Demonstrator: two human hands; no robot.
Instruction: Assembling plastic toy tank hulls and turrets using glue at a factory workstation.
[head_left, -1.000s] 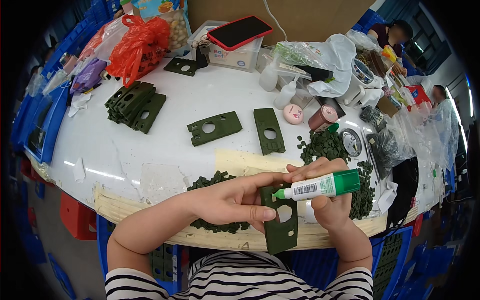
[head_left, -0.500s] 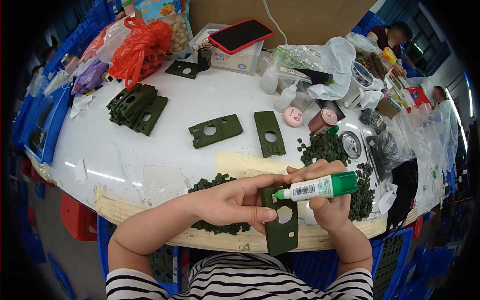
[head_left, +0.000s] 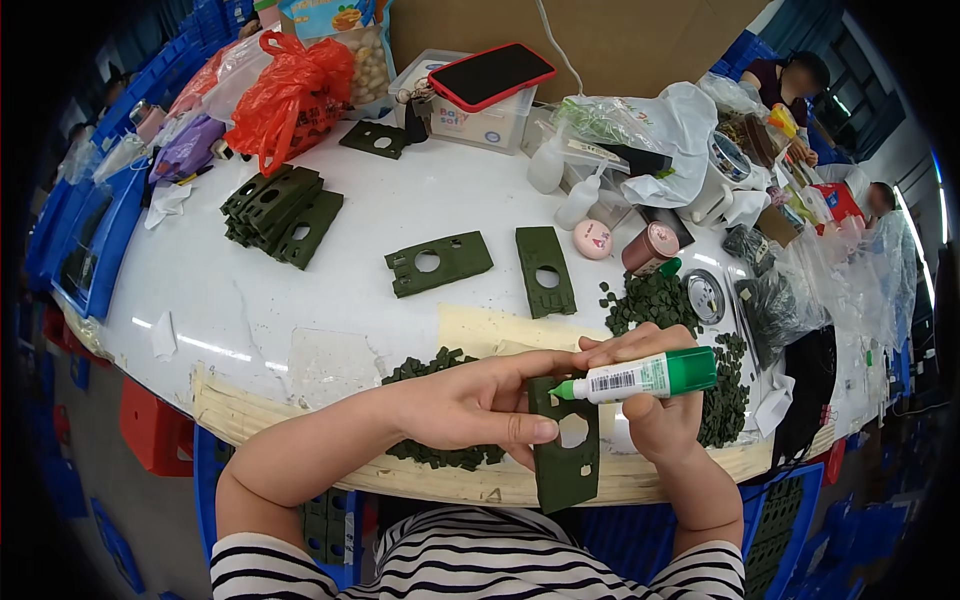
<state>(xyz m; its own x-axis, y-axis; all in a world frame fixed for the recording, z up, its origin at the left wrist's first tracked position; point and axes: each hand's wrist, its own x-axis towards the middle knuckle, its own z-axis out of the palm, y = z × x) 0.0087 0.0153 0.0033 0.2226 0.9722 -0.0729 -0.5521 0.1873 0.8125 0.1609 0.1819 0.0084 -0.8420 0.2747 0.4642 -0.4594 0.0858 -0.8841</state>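
My left hand (head_left: 470, 405) grips a dark green plastic plate (head_left: 566, 478) with a large round hole, its thumb lying across the face beside the hole. A white glue bottle with a green end (head_left: 640, 378) lies sideways in my right hand (head_left: 668, 425). Its pale green tip meets the upper part of the plate, close to a small square opening. Beneath my left forearm spreads a heap of small dark green pieces (head_left: 445, 456), partly covered by the arm. More such pieces (head_left: 645, 300) lie beyond my right hand, and others (head_left: 725, 405) to its right.
Two similar plates (head_left: 455, 257) lie mid-table, with a stack of plates (head_left: 275, 212) farther left. At the back are a red bag (head_left: 290, 95) and a phone (head_left: 490, 76) on a clear box. White squeeze bottles (head_left: 578, 200) and a round tin (head_left: 704, 297) stand right.
The table and its contents have shifted slightly rightward in the view. My hands, the plate and the glue bottle keep almost the same pose, the tip still at the plate's upper part.
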